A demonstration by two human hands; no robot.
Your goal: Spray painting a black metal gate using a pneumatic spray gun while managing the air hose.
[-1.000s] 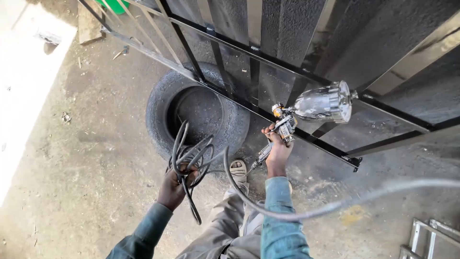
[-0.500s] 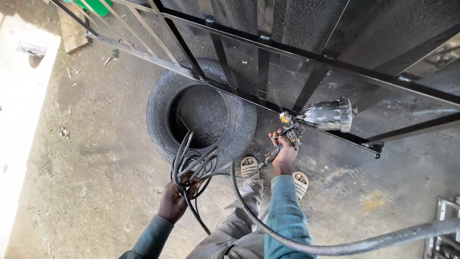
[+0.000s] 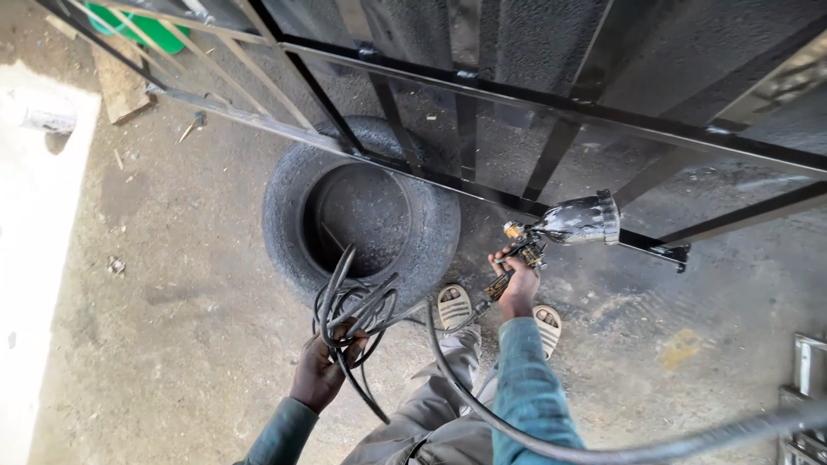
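Note:
My right hand (image 3: pixel 519 288) grips the handle of a spray gun (image 3: pixel 551 231) whose metal cup points right, close to the lower bar of a black metal gate frame (image 3: pixel 482 185). My left hand (image 3: pixel 320 372) holds a bundle of looped black hose (image 3: pixel 351 310) above the ground. A grey air hose (image 3: pixel 534 435) curves from the gun past my right sleeve and off to the right. My feet in pale sandals (image 3: pixel 454 304) stand just below the frame.
An old tyre (image 3: pixel 289 207) lies flat on the dirt floor under the gate frame. A green container (image 3: pixel 138 26) and a wooden block (image 3: pixel 121 82) sit at the top left. Metal pieces (image 3: pixel 805 387) show at the right edge. A bright sunlit patch lies on the left.
The view has shifted, so the tyre and gate frame sit higher and more central. My right hand with the spray gun has moved slightly lower along the frame. The left hand keeps the hose bundle.

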